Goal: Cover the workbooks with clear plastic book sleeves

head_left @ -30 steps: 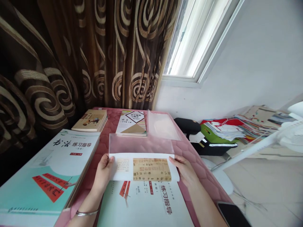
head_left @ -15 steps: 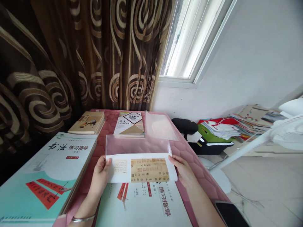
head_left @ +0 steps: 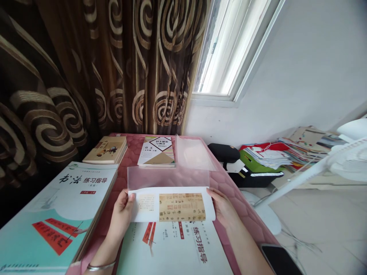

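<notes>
A calligraphy workbook (head_left: 172, 256) lies turned sideways in front of me. Above its far part, a white leaf (head_left: 145, 206) printed with an old calligraphy picture is raised. A clear plastic book cover (head_left: 169, 177) sticks out past the leaf's far edge. My left hand (head_left: 124, 206) pinches the leaf's left end, thumb on top. At the opposite end my right hand (head_left: 220, 204) grips the far right corner with thumb and fingers. The fingers beneath the leaf are hidden, as is how far the plastic reaches under it.
A stack of the same workbooks (head_left: 57, 206) stands at left, with smaller tan books (head_left: 106, 149) behind. Farther back lie a white textbook (head_left: 156, 151) and another plastic cover (head_left: 195, 152) on the pink padded tabletop (head_left: 132, 152). A phone (head_left: 281, 259) and white fan (head_left: 304, 168) are right.
The right end of the plastic cover now lies a little flatter and farther right. Both hands keep hold of the leaf and have hardly moved.
</notes>
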The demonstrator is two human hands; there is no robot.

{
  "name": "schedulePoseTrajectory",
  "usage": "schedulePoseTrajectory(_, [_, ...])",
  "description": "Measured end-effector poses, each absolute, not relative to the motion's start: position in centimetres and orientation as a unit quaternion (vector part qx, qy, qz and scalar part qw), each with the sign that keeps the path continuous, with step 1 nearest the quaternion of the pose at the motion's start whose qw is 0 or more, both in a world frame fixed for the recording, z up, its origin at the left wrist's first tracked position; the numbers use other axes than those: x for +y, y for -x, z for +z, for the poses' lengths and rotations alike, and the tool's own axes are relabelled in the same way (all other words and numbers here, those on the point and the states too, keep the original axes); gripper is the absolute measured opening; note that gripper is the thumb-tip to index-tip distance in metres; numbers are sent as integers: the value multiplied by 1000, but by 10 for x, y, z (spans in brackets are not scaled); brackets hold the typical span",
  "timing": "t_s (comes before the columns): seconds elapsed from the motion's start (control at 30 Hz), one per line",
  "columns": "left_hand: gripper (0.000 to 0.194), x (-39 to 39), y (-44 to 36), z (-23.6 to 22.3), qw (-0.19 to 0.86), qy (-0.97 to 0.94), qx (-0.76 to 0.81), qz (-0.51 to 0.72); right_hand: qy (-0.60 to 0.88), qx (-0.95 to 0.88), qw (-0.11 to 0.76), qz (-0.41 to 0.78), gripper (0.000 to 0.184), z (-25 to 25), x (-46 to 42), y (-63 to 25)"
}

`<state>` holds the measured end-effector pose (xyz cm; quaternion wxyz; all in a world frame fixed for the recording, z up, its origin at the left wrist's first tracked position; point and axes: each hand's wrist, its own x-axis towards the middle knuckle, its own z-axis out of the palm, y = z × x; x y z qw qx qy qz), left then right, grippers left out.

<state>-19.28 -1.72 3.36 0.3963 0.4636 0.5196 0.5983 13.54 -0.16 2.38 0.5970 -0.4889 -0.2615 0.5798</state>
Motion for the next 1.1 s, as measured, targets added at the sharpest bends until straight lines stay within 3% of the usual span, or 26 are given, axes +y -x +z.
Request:
schedulePoseTrajectory(0.9, [40, -20, 193, 35, 387, -474, 528, 589, 542, -278, 624, 490, 28, 22, -1, -133])
schedulePoseTrajectory(1.1, [41, -22, 192, 38, 387, -468, 535, 587, 526, -287, 629, 495, 36, 23, 0, -135])
